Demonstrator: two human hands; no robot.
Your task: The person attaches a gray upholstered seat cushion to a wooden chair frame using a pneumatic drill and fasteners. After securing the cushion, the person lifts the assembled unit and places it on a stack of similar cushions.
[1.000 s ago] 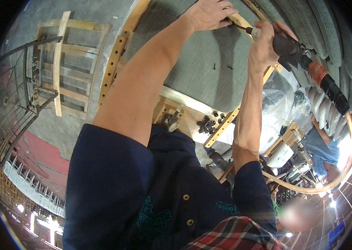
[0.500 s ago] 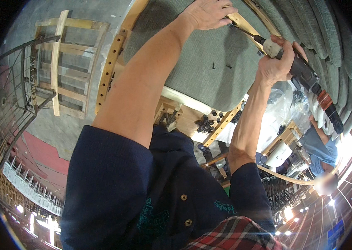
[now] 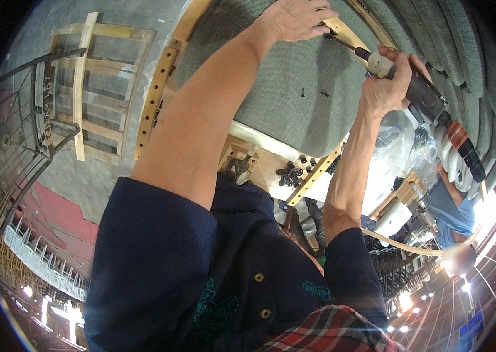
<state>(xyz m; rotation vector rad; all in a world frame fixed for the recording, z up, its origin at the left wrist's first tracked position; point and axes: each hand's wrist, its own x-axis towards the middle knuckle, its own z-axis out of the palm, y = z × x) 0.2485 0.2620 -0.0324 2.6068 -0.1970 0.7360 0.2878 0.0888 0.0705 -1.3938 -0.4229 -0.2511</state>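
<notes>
In my right hand (image 3: 390, 82) is a power screwdriver (image 3: 427, 98), black with a pale front and an orange-red band toward its tail. Its long thin bit slants up and left to a wooden strip (image 3: 348, 36) at the far edge of a grey-green upholstered panel (image 3: 271, 88). Close by the bit's tip, my left hand (image 3: 298, 20) has its fingers curled at the strip. What they grip is hidden. Two small dark screws (image 3: 314, 93) lie on the fabric, nearer to me.
Several grey padded panels (image 3: 465, 47) stand stacked at the right. Black fittings (image 3: 289, 175) lie beside a drilled wooden rail (image 3: 314, 183); another drilled rail (image 3: 155, 105) runs at left. A pallet (image 3: 98, 88) and black metal rack (image 3: 31, 117) are farther left. A co-worker (image 3: 450, 211) is at right.
The power screwdriver and my right hand have shifted slightly left, toward my left hand. My left hand stays nearly in place. Legs beyond the bench have moved.
</notes>
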